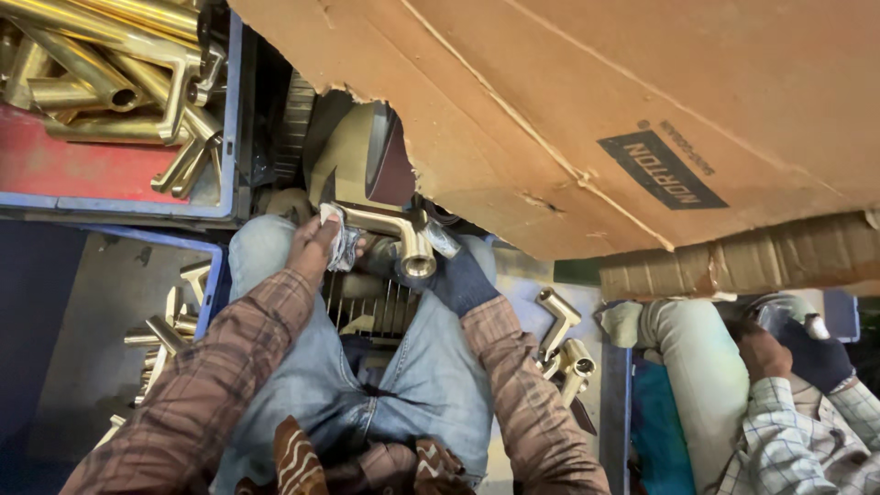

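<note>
Brass elbow fitting (403, 240) sits over your lap, just in front of the grinding wheel (367, 160), and you hold it from both sides. Starting at your far left, a blue crate with a red floor (55, 170) is heaped with long brass tube parts (110, 64); below it, a second blue-rimmed bin (92, 312) carries a smaller scatter of brass pieces (170, 325) along its right wall. Next comes your left hand (312, 247), bare, its fingers closed around a crumpled grey rag (339, 236) that is pressed against the left end of the fitting. The fitting bends downward, its open round mouth facing you. Your right hand (458, 275), in a dark glove, is clamped on the right side of the fitting, touching it from below. Both plaid sleeves run back over your blue jeans (412, 367). Beyond your right knee, a few more brass elbows (564, 344) lie in a loose pile. Overhead, a torn sheet of brown cardboard (596, 101) covers the upper right of the view. At the far right, another person sits in pale trousers and a checked shirt; that person's gloved hand (811, 353) rests near their knee, and you cannot tell what it holds.
</note>
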